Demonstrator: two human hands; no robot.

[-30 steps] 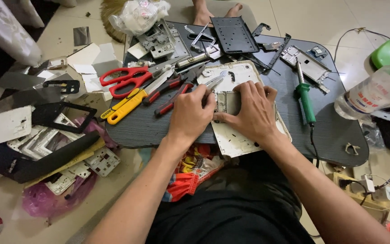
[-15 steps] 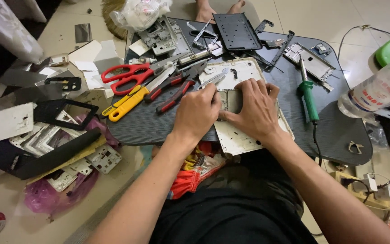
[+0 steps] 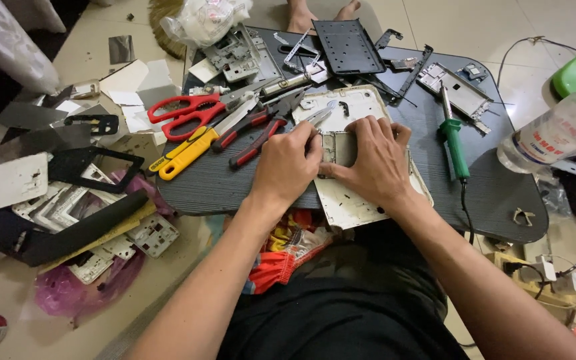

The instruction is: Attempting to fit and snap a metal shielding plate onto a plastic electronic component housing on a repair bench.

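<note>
Both hands grip one job: the left hand (image 3: 288,167) pinches metal tweezers (image 3: 319,117), while the right hand (image 3: 375,160) presses spread fingers onto a white device back panel (image 3: 351,200) lying at the near edge of the dark worktop (image 3: 221,180). The panel looks thin, stiff and brittle, best held by its edges. Far right, a clear plastic bottle (image 3: 555,137) with a white label lies tilted; a crinkled red-and-yellow packet (image 3: 288,250) sits beneath the forearms.

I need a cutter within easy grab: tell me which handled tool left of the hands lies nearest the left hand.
The red-and-black pliers: their handles end just beside the left hand. The red scissors and yellow knife lie farther left.
</note>
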